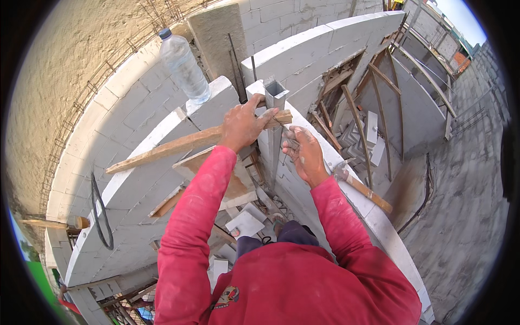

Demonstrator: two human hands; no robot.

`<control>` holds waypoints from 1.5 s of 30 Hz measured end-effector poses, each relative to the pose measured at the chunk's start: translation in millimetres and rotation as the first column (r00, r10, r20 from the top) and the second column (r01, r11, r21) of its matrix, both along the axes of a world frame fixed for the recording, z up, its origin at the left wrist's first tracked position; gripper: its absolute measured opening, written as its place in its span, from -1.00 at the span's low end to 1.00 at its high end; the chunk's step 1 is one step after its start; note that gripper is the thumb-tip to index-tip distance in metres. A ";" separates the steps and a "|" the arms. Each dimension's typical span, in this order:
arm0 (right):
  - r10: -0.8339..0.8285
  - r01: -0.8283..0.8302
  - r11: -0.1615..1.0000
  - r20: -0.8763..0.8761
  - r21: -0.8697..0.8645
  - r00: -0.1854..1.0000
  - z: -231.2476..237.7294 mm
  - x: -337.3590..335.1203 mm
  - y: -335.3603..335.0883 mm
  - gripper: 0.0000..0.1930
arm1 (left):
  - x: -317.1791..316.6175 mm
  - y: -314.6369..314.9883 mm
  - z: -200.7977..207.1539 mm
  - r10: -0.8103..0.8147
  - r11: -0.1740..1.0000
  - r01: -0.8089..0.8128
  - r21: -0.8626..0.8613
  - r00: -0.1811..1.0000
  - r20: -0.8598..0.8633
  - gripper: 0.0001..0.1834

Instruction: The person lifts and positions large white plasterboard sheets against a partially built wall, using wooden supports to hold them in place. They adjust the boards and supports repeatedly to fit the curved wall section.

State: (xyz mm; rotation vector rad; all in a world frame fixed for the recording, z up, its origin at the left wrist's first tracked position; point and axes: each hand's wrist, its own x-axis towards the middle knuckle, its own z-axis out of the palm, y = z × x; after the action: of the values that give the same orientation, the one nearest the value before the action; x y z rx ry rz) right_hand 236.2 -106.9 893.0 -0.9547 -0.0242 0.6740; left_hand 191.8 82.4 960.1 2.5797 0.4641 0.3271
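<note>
A long wooden strip (176, 147) lies slantwise across the white block walls, its right end against a square hollow metal post (275, 93). My left hand (242, 125) is closed over that end, its fingers pressing the strip to the post. Just right of the post, my right hand (305, 153) is pinched near the strip's end, with a thin dark piece like a wire or nail by its fingertips. I cannot make out exactly what it holds. A hammer (368, 192) with a wooden handle rests on the wall top beside my right forearm.
A clear plastic bottle (186, 67) stands on the block wall at the left. A black cable loop (99, 216) hangs over that wall. Below lie a wooden board (230, 176) and block offcuts (246, 222). Timber props (357, 127) lean beyond the right wall; thin rebar (234, 67) sticks up behind.
</note>
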 end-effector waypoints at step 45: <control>0.666 0.163 0.710 0.728 -0.685 0.164 105.7 180.1 98.5 -0.60 | 7.2 42.8 -2.3 -0.066 0.945 0.120 -0.304 0.981 0.181 -0.48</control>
State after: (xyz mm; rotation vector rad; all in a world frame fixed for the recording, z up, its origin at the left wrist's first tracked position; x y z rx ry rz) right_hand 416.4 -8.3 998.7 -2.0221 -1.2945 0.2462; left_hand 199.0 125.1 957.8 2.2334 0.3029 0.4000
